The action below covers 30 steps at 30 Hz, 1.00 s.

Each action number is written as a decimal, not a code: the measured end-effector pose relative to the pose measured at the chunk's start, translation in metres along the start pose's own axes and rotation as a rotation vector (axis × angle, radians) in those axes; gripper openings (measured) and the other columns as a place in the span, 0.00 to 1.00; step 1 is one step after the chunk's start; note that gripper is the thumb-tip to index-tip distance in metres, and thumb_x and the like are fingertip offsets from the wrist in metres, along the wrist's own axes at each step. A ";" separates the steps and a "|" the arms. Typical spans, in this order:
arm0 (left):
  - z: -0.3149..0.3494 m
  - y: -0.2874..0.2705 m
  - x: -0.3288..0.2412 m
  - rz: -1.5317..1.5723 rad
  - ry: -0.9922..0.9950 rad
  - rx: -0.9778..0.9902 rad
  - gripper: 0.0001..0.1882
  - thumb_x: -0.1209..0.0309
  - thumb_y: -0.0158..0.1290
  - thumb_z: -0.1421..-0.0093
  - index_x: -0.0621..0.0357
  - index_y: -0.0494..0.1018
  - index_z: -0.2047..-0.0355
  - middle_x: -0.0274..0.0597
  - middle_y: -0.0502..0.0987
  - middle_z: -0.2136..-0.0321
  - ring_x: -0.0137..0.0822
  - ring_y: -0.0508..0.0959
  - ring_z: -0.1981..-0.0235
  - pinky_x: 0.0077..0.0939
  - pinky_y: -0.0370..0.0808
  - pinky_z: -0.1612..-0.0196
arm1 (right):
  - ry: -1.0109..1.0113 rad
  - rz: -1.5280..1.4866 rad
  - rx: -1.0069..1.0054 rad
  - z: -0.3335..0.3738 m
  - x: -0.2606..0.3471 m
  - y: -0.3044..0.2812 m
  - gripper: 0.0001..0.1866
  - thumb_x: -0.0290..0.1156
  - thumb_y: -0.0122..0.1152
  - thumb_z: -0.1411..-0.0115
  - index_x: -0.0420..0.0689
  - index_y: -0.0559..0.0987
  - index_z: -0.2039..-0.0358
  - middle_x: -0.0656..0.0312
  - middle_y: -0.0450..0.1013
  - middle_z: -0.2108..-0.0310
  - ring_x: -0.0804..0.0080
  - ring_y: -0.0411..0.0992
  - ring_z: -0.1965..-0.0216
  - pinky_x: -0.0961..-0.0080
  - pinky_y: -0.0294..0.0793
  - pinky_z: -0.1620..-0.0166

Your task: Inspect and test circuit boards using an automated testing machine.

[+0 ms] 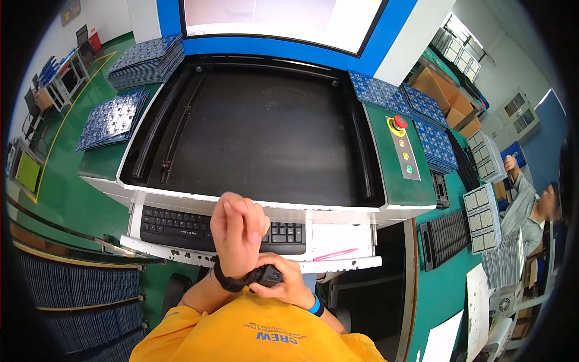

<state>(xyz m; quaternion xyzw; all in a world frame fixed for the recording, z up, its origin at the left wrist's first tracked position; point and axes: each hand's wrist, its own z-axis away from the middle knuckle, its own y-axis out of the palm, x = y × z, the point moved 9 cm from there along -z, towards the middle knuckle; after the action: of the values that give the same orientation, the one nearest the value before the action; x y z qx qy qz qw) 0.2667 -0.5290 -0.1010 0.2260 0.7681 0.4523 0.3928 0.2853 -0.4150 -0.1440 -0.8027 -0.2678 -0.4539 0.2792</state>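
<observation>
My left hand [236, 229] is raised in front of the machine, above the black keyboard [181, 226]. Its fingers are curled in and I see nothing in them. Around that wrist runs a black strap [226, 279] carrying a small black camera-like device [268, 276]. Fingers and thumb of my right hand [289, 282] close around this device at the left wrist. A blue band [315, 306] circles my right wrist.
Ahead lies the machine's black recessed bed [271, 133], under a screen [283, 21]. Blue circuit board stacks [148, 60] flank it. A red stop button [400, 122] sits to the right. On the keyboard shelf rests a pink pen [335, 254]. Another person [525, 208] works at far right.
</observation>
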 end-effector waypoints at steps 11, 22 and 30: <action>0.029 0.075 -0.038 -1.271 0.908 0.462 0.10 0.64 0.38 0.32 0.56 0.65 0.64 0.31 0.62 0.88 0.23 0.58 0.90 0.18 0.55 0.85 | -0.106 0.014 -0.085 -0.014 0.016 -0.020 0.21 0.26 0.72 0.58 0.40 0.74 0.63 0.54 0.74 0.64 0.65 0.76 0.66 0.76 0.75 0.62; 0.012 0.030 -0.021 -0.944 0.387 0.327 0.13 0.61 0.39 0.32 0.56 0.63 0.68 0.29 0.60 0.89 0.22 0.57 0.89 0.17 0.54 0.86 | -0.140 0.123 -0.056 -0.020 0.031 -0.016 0.21 0.26 0.72 0.59 0.40 0.74 0.63 0.54 0.74 0.64 0.64 0.76 0.67 0.75 0.76 0.63; -0.002 0.006 -0.029 -0.518 0.100 0.044 0.11 0.66 0.47 0.35 0.58 0.71 0.72 0.33 0.67 0.87 0.21 0.66 0.86 0.14 0.60 0.82 | 0.188 -0.048 0.115 -0.006 0.024 -0.002 0.29 0.29 0.73 0.56 0.39 0.70 0.54 0.54 0.75 0.60 0.65 0.77 0.62 0.75 0.77 0.59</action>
<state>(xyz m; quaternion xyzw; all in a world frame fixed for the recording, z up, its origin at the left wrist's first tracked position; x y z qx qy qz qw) 0.2821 -0.5468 -0.0836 0.0078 0.8286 0.3305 0.4519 0.2912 -0.4136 -0.1199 -0.7325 -0.2852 -0.5178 0.3375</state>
